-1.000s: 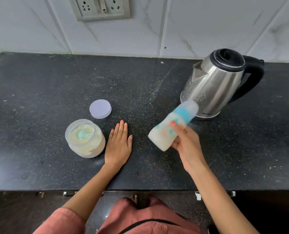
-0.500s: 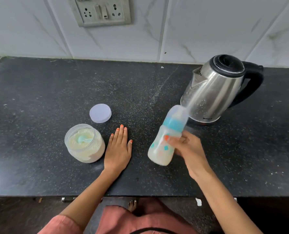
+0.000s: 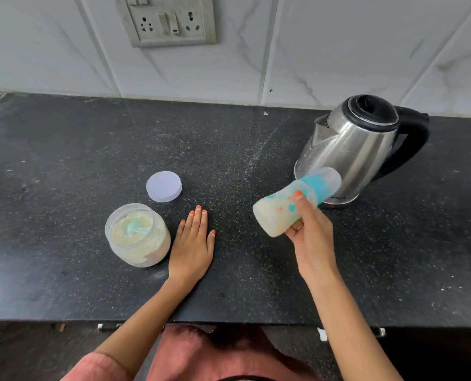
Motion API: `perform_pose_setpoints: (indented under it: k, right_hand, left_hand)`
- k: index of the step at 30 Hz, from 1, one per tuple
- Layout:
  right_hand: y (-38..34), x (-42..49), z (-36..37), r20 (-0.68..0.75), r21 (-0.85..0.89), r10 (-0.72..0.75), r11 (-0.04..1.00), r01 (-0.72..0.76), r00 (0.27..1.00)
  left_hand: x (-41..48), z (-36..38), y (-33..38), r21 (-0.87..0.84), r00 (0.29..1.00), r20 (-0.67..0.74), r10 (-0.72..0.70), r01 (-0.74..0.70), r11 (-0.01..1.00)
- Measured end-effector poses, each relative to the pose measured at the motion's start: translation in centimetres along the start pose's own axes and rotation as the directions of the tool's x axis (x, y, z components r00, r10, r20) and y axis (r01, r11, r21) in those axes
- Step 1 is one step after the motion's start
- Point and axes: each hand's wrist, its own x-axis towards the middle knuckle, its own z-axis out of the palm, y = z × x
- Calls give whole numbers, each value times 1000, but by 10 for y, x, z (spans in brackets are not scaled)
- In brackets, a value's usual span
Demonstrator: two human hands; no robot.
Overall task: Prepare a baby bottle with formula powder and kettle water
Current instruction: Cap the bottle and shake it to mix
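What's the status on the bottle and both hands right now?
Right hand grip shut on capped bottle, tilted, milky. Left hand flat on counter. Formula jar open, nothing in the way.

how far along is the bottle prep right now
Mostly done. The bottle already holds milky liquid and has its teal ring and clear cap on, so powder and water look added. In hand: the right hand holds it tilted in the air, likely mixing. The left hand lies flat on the counter. Left: the powder jar is open, its lid beside it.
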Motion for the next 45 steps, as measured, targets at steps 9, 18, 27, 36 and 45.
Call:
perform_pose_setpoints:
  k: [9,18,27,36,45]
  right_hand:
    - [4,-2,-6,43,-97,16,995,-12,999]
    - [15,-15,-9,130,-382,50,924,3,990]
    - [15,-15,1,116,-327,83,944,-41,990]
    - [2,2,1,-32,18,14,1000,-13,999]
    - [-5,2,-1,-47,37,-21,999,23,999]
  left_hand:
    - [-1,-3,0,-8,1000,11,1,-1,1000]
    - [-1,-3,0,-14,1000,18,-4,4,1000]
    - [-1,-5,1,-9,1000,25,-4,4,1000]
    - [-2,-5,1,-20,1000,22,-3,4,1000]
    - [-2,-4,1,-24,1000,19,-1,2,1000]
